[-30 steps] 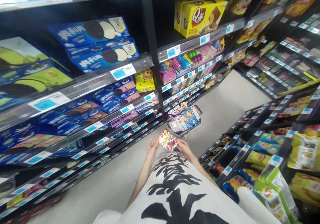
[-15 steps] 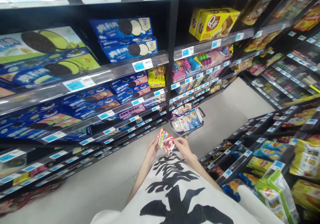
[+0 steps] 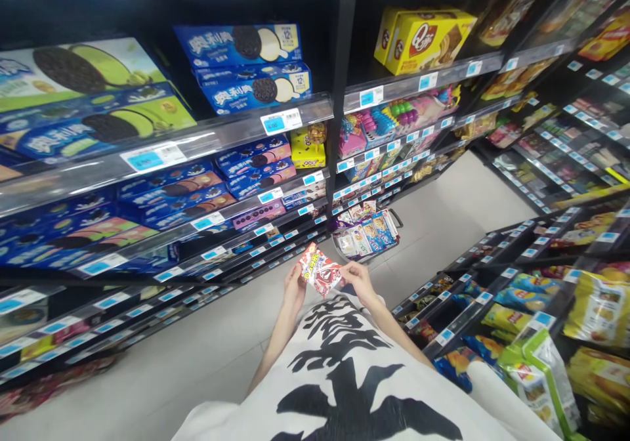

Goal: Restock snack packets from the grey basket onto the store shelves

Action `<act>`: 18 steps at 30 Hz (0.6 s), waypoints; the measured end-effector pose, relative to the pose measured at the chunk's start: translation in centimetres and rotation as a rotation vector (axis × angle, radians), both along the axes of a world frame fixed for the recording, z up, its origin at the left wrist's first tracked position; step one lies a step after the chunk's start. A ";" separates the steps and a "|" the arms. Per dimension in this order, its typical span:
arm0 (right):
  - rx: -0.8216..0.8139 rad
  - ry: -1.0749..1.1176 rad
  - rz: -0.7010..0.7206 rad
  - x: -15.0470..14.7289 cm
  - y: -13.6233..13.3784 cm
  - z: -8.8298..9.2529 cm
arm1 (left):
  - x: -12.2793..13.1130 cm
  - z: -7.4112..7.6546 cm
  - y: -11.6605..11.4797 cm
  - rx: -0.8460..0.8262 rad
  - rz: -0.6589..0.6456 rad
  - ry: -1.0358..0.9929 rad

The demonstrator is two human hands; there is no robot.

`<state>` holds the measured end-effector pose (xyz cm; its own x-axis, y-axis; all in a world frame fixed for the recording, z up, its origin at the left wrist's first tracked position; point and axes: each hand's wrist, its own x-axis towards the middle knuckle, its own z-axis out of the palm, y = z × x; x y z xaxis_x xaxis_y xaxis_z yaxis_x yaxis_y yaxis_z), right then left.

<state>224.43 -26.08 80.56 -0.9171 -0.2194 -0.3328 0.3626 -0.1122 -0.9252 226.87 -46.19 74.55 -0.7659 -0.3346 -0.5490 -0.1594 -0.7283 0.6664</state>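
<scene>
A small red and white snack packet (image 3: 322, 272) with yellow lettering is held between both hands, in front of my body. My left hand (image 3: 294, 287) is closed on its left edge. On the opposite edge, the fingers of my right hand (image 3: 359, 282) pinch a corner. The packet's printed face points up toward me. Just beyond it on the floor stands a basket (image 3: 378, 252) with a dark handle, filled with white and blue snack packets (image 3: 377, 232).
Shelves on the left hold blue cookie boxes (image 3: 251, 90) and green-and-blue ones (image 3: 93, 126). Further along sits a yellow box (image 3: 426, 39). Chip bags (image 3: 539, 375) fill the shelves close on my right. The tiled floor (image 3: 197, 349) runs between both rows.
The packet has turned flatter, showing more of its front, and has shifted slightly left and up. My left hand moved a little left with it; both hands still grip it.
</scene>
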 end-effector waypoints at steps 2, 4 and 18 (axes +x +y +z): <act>0.006 -0.010 -0.002 -0.1 0.1 0.0 | -0.1 0.5 -0.1 0.000 0.002 0.000; 0.032 -0.012 0.025 -0.2 0.1 -0.1 | -0.1 1.1 -0.3 -0.002 0.009 -0.006; 0.046 -0.008 0.039 0.1 0.2 -0.8 | -0.8 5.7 0.4 0.072 -0.030 0.022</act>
<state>224.57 -25.88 79.71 -0.9053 -0.2396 -0.3508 0.3736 -0.0556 -0.9259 226.06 -45.83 80.20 -0.7869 -0.2718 -0.5540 -0.1680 -0.7695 0.6161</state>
